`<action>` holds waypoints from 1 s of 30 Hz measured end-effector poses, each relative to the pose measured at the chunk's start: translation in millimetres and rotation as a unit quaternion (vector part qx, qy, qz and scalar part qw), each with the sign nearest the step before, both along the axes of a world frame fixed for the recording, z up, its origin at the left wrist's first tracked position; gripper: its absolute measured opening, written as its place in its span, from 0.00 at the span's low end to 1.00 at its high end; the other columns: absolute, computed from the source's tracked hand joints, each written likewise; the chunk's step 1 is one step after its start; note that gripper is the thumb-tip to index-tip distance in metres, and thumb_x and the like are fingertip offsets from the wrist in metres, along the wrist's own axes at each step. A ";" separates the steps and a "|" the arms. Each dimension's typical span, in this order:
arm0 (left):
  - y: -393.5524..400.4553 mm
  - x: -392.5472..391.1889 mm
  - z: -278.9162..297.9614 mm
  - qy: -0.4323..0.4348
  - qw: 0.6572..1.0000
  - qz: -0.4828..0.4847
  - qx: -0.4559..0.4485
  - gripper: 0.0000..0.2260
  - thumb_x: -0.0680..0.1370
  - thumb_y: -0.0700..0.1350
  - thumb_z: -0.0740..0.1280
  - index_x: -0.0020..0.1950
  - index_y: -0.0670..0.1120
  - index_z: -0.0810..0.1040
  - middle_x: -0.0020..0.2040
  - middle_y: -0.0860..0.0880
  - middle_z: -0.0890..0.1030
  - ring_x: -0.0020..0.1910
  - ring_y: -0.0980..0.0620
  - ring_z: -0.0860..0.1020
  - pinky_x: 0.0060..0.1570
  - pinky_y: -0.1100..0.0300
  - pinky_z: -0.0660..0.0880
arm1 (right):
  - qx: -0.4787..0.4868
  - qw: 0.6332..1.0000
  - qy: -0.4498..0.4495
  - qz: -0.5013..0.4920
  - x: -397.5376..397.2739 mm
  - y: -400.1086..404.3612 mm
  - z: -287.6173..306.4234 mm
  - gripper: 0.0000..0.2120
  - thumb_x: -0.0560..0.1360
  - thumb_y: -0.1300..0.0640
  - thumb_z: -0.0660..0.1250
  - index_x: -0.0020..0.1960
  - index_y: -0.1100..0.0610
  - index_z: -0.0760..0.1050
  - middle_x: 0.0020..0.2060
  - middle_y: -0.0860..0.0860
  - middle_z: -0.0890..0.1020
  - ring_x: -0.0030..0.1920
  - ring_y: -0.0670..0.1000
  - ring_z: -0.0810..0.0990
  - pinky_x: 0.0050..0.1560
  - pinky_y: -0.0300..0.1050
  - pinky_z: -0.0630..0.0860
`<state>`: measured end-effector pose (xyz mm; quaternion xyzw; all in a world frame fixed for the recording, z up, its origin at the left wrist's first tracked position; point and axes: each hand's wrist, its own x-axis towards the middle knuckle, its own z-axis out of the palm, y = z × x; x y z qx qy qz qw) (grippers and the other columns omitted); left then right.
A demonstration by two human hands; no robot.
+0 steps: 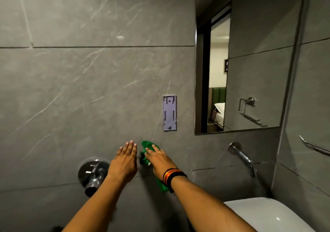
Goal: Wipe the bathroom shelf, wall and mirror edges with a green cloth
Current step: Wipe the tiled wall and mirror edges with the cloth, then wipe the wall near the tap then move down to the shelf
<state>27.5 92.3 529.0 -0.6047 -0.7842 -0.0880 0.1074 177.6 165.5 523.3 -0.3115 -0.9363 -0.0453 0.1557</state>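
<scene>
My right hand (159, 162) presses a green cloth (146, 149) flat against the grey tiled wall (89, 89), below a pale plastic bracket (169, 113). Part of the cloth hangs out under my wrist. My left hand (125, 160) lies flat on the wall just left of the cloth, fingers together, holding nothing. The mirror (250, 62) hangs up and to the right; its lower left corner is a short way above my right hand. No shelf is in view.
A chrome valve handle (93, 173) sticks out of the wall left of my left hand. A chrome spout (243, 157) projects over the white basin (267, 215) at lower right. A metal rail (314, 147) runs along the right side wall.
</scene>
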 end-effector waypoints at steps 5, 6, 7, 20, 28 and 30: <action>-13.3 -5.6 -33.9 -0.006 0.999 -0.002 -0.048 0.28 0.84 0.46 0.48 0.83 0.42 0.45 0.84 0.43 0.46 0.84 0.47 0.47 0.83 0.52 0.47 | -0.043 0.998 0.038 -0.017 -15.2 -4.4 -22.3 0.31 0.76 0.70 0.62 0.78 0.57 0.62 0.80 0.52 0.61 0.81 0.57 0.54 0.79 0.56 0.58; -15.6 -5.4 -42.9 -0.012 0.998 -0.003 -0.056 0.28 0.84 0.46 0.47 0.83 0.42 0.45 0.84 0.43 0.46 0.84 0.47 0.47 0.83 0.52 0.47 | -0.053 0.997 0.042 -0.023 -18.7 -6.7 -28.8 0.31 0.76 0.69 0.61 0.78 0.57 0.62 0.80 0.52 0.61 0.81 0.57 0.54 0.79 0.56 0.58; -17.0 -4.6 -51.7 -0.015 0.998 -0.005 -0.061 0.27 0.85 0.46 0.47 0.83 0.42 0.45 0.84 0.43 0.46 0.84 0.47 0.47 0.83 0.51 0.47 | -0.062 0.996 0.047 -0.030 -21.8 -9.2 -35.1 0.31 0.77 0.69 0.61 0.78 0.57 0.62 0.80 0.52 0.61 0.81 0.57 0.54 0.79 0.57 0.57; -56.0 -11.0 -278.7 -0.103 0.967 0.020 -0.232 0.28 0.84 0.45 0.50 0.83 0.42 0.45 0.84 0.42 0.47 0.84 0.45 0.47 0.82 0.51 0.45 | -0.249 0.963 0.008 -0.100 -56.1 -41.7 -252.2 0.32 0.78 0.71 0.58 0.80 0.58 0.56 0.81 0.53 0.55 0.82 0.58 0.47 0.81 0.57 0.50; -107.0 -2.4 -442.2 -0.148 0.922 0.022 -0.357 0.31 0.82 0.46 0.52 0.83 0.41 0.44 0.84 0.42 0.45 0.84 0.45 0.44 0.82 0.52 0.42 | -0.367 0.922 -0.048 -0.117 -58.6 -91.6 -421.0 0.38 0.75 0.71 0.60 0.81 0.57 0.52 0.82 0.52 0.50 0.82 0.58 0.44 0.81 0.56 0.47; -113.9 -3.8 -466.8 -0.160 0.917 0.024 -0.365 0.32 0.81 0.46 0.53 0.83 0.42 0.44 0.84 0.43 0.44 0.84 0.46 0.44 0.82 0.52 0.42 | -0.393 0.910 -0.058 -0.116 -63.1 -99.3 -451.1 0.37 0.77 0.69 0.59 0.81 0.56 0.50 0.82 0.53 0.50 0.82 0.58 0.45 0.81 0.57 0.48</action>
